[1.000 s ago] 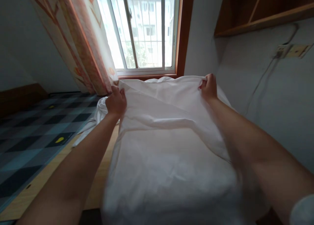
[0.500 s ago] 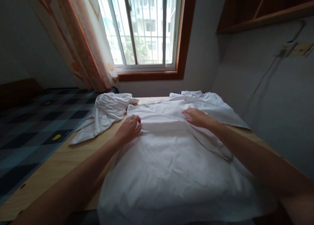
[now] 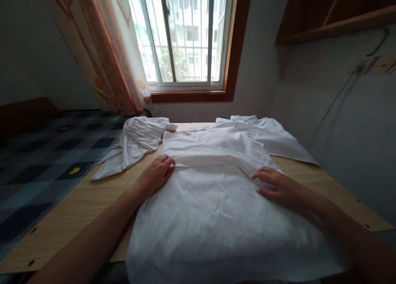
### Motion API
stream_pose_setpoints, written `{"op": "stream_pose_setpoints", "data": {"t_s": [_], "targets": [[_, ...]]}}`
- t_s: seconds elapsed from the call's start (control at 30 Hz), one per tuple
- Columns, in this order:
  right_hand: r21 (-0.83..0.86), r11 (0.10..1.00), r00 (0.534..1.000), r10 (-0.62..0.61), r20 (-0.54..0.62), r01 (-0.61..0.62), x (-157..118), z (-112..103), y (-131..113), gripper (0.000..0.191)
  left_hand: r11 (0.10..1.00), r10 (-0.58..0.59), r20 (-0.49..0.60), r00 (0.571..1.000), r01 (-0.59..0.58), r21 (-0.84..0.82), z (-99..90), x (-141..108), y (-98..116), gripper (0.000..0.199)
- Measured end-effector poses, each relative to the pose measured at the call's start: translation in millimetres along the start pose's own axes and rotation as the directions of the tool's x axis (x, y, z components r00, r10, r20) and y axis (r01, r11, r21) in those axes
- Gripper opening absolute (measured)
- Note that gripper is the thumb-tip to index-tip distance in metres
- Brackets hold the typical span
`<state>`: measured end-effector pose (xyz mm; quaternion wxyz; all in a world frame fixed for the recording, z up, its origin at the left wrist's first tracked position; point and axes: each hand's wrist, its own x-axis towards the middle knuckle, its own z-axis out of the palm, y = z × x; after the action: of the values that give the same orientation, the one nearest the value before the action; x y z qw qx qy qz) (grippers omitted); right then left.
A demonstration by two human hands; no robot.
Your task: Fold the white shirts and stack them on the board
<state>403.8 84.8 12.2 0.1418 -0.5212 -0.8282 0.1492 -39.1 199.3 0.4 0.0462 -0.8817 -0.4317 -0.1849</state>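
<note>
A large white garment (image 3: 216,209) lies spread over the wooden board, its near part hanging past the front edge and a folded band crossing its middle. At the left end of that band, my left hand (image 3: 159,171) has its fingers pressed together on the cloth edge. My right hand (image 3: 274,185) rests on the garment's right side, thumb and fingers apart, palm down, with no cloth visibly gripped. Creases run across the near part of the fabric.
Another white cloth (image 3: 139,141) lies crumpled at the board's back left. White folded clothing (image 3: 269,133) sits at the back right. The wooden board (image 3: 83,205) borders a checkered bedspread (image 3: 31,164). Behind are a curtain (image 3: 102,48) and a window.
My right hand has moved right and nearer, off the upper part of the garment, and its fingers have spread. My left hand has shifted slightly left and nearer. The right-side cloth lies flatter.
</note>
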Motion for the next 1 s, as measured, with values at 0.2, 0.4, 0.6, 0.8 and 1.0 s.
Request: {"op": "stream_pose_setpoints", "data": {"t_s": [0.2, 0.4, 0.6, 0.8, 1.0], "targets": [[0.005, 1.000, 0.999, 0.019, 0.040, -0.019, -13, 3, 9, 0.051, 0.998, -0.010, 0.011, 1.000, 0.011, -0.061, -5.1, -1, -2, 0.026], [-0.141, 0.989, 0.999, 0.047, 0.001, -0.046, -26, 14, 7, 0.057, 0.976, -0.183, -0.117, 0.976, 0.166, -0.141, 2.7, -1, -2, 0.012], [-0.226, 0.974, 0.995, -0.009, -0.100, -0.014, -25, 13, 4, 0.043, 0.976, -0.188, -0.110, 0.976, 0.174, -0.128, 3.5, 0, -1, 0.008], [-0.223, 0.975, 0.974, -0.068, -0.216, 0.018, -32, 1, 41, 0.033, 0.975, -0.174, -0.098, 0.980, 0.157, -0.158, -0.2, -1, 2, 0.010], [-0.206, 0.978, 0.958, -0.077, -0.277, 0.019, -43, -10, 54, 0.024, 0.994, -0.103, -0.085, 0.991, 0.099, -0.046, 1.3, 0, 5, 0.013]]}}
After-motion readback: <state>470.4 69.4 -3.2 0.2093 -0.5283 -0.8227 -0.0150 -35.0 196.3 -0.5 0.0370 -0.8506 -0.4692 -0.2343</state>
